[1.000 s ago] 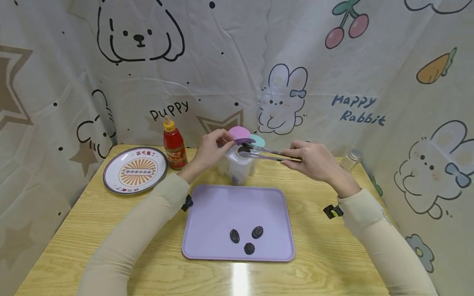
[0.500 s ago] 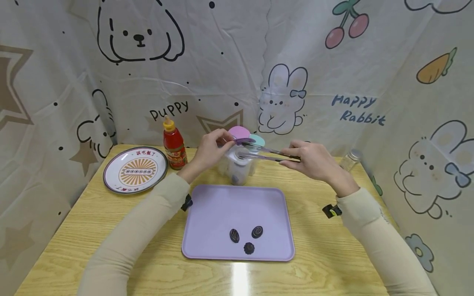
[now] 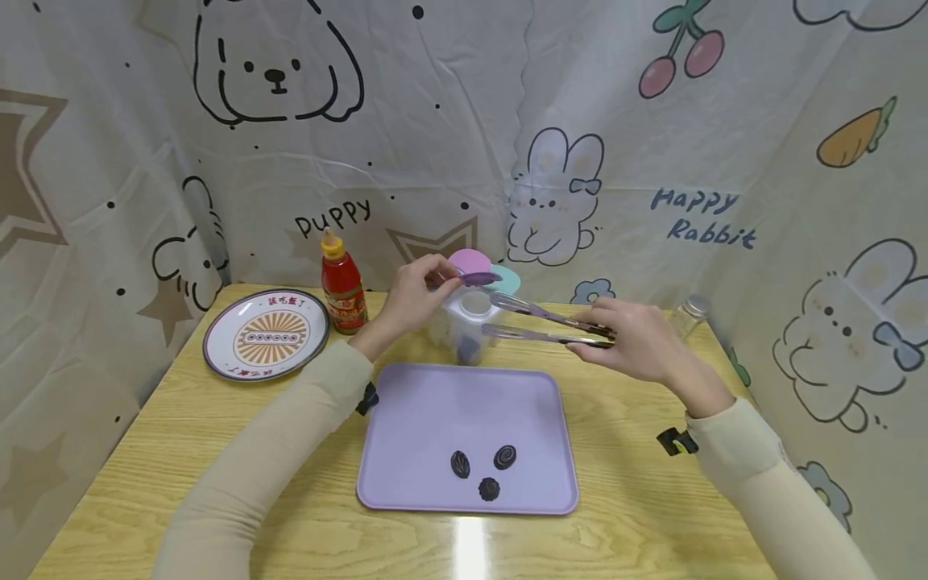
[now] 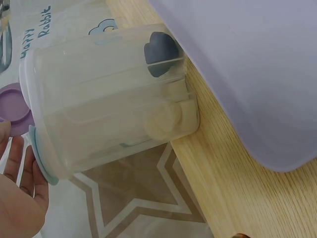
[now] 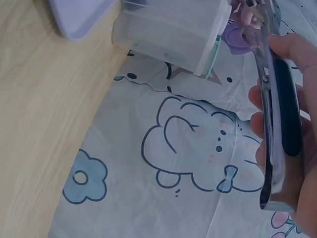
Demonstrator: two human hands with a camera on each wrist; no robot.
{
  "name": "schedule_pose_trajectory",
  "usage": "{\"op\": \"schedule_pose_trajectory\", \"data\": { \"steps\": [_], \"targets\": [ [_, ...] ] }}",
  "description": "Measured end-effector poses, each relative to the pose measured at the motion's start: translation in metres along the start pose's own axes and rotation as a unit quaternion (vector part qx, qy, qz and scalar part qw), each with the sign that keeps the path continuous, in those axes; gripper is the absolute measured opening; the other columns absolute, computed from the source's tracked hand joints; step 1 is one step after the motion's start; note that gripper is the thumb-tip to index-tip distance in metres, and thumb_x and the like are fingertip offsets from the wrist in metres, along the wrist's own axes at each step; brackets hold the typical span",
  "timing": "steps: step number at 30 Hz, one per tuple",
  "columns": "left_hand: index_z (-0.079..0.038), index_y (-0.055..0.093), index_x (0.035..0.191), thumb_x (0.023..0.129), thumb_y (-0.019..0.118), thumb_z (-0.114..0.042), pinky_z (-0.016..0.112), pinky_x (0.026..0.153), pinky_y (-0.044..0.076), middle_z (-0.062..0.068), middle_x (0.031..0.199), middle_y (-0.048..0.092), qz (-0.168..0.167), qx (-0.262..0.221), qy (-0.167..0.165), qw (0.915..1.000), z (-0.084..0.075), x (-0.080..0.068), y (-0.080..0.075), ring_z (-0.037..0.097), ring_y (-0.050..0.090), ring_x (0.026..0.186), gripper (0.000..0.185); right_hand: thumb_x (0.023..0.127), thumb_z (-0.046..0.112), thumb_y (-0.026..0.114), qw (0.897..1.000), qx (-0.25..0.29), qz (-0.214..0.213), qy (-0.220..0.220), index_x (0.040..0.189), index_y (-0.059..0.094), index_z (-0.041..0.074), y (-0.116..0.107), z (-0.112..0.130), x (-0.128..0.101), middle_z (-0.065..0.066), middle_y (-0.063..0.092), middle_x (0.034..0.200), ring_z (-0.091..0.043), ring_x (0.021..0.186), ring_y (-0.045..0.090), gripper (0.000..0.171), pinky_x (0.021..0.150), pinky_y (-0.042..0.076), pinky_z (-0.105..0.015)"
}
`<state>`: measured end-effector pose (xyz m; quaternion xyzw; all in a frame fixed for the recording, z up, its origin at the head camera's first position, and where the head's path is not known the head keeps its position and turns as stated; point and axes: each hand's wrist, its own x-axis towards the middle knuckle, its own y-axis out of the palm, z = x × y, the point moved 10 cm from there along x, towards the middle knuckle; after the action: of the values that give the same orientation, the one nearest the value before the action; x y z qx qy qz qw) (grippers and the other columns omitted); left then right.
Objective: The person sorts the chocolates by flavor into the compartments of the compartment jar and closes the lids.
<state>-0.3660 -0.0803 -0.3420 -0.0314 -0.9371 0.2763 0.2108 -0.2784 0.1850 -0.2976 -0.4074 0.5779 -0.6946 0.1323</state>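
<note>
**Tongs poised beside the open canister**

The right hand (image 3: pixel 638 342) is gripping the tongs (image 3: pixel 544 322), arms parted, apparently empty, pointing leftward at the clear canister (image 3: pixel 467 326) behind the tray (image 3: pixel 406 419). The left hand (image 3: pixel 416 294) is pinching its purple lid flap (image 3: pixel 478 279) open, closer in.

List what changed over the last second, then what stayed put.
The right hand drew the tongs back from over the clear container toward the right, tips now clear of its opening and empty. The left hand still holds the purple lid flap open. The three chocolates on the tray are unmoved.
</note>
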Motion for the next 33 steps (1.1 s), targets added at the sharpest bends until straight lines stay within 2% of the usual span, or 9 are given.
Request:
{"op": "schedule_pose_trajectory", "data": {
  "steps": [4,7,13,19,22,27,33],
  "targets": [
    [-0.007,0.072,0.106,0.099,0.074,-0.014,0.035,0.089,0.055,0.012,0.108,0.075,0.001,-0.003,-0.003,1.0000,0.000,0.000,0.000,0.026,0.069,0.097,0.010,0.078,0.030,0.090,1.000,-0.002,-0.013,-0.010,0.103,0.081,0.013,-0.002,0.003,-0.014,0.002,0.068,0.080,0.000,0.058,0.038,0.031,0.051,0.029,-0.018],
    [-0.007,0.072,0.107,0.099,0.074,-0.014,0.035,0.088,0.055,0.012,0.108,0.075,0.003,-0.006,-0.005,1.0000,-0.001,0.000,0.001,0.027,0.068,0.097,0.011,0.077,0.030,0.091,1.000,-0.008,-0.005,-0.010,0.101,0.079,0.014,-0.001,0.006,-0.026,0.003,0.068,0.080,0.001,0.059,0.038,0.031,0.051,0.028,-0.018],
    [-0.008,0.072,0.107,0.099,0.074,-0.015,0.036,0.090,0.055,0.011,0.109,0.075,0.001,-0.006,-0.006,1.0000,-0.001,-0.001,0.000,0.026,0.068,0.098,0.011,0.075,0.035,0.092,1.000,0.000,0.012,-0.015,0.098,0.075,0.016,0.006,0.013,-0.048,0.005,0.072,0.085,0.001,0.062,0.048,0.034,0.051,0.036,-0.016],
    [-0.009,0.071,0.107,0.100,0.073,-0.016,0.038,0.091,0.056,0.011,0.110,0.074,0.001,-0.003,-0.004,1.0000,0.001,0.000,0.001,0.026,0.068,0.099,0.011,0.086,0.053,0.082,0.999,0.011,0.008,-0.031,0.094,0.073,0.019,0.017,0.023,-0.068,0.009,0.071,0.082,0.005,0.061,0.047,0.035,0.052,0.033,-0.013],
    [-0.009,0.071,0.108,0.100,0.073,-0.016,0.038,0.092,0.056,0.010,0.111,0.074,0.003,0.001,-0.006,1.0000,0.002,0.000,0.002,0.026,0.068,0.100,0.011,0.089,0.056,0.079,0.999,0.023,0.002,-0.039,0.092,0.073,0.020,0.023,0.029,-0.077,0.012,0.069,0.080,0.006,0.061,0.045,0.036,0.052,0.032,-0.011],
    [-0.009,0.071,0.109,0.100,0.073,-0.016,0.038,0.091,0.056,0.010,0.111,0.074,0.006,0.000,-0.012,0.9999,0.003,0.000,0.002,0.026,0.068,0.100,0.011,0.084,0.053,0.083,0.999,0.028,0.000,-0.043,0.090,0.074,0.022,0.034,0.036,-0.092,0.014,0.068,0.078,0.008,0.061,0.045,0.033,0.052,0.033,-0.009],
    [-0.009,0.072,0.108,0.100,0.074,-0.016,0.037,0.090,0.056,0.010,0.110,0.075,0.005,-0.001,-0.009,0.9999,0.001,0.000,0.001,0.026,0.068,0.099,0.010,0.077,0.047,0.090,0.999,0.026,0.028,-0.017,0.090,0.073,0.025,0.052,0.038,-0.111,0.017,0.066,0.077,0.012,0.062,0.041,0.030,0.052,0.033,-0.010]
  ]
}}
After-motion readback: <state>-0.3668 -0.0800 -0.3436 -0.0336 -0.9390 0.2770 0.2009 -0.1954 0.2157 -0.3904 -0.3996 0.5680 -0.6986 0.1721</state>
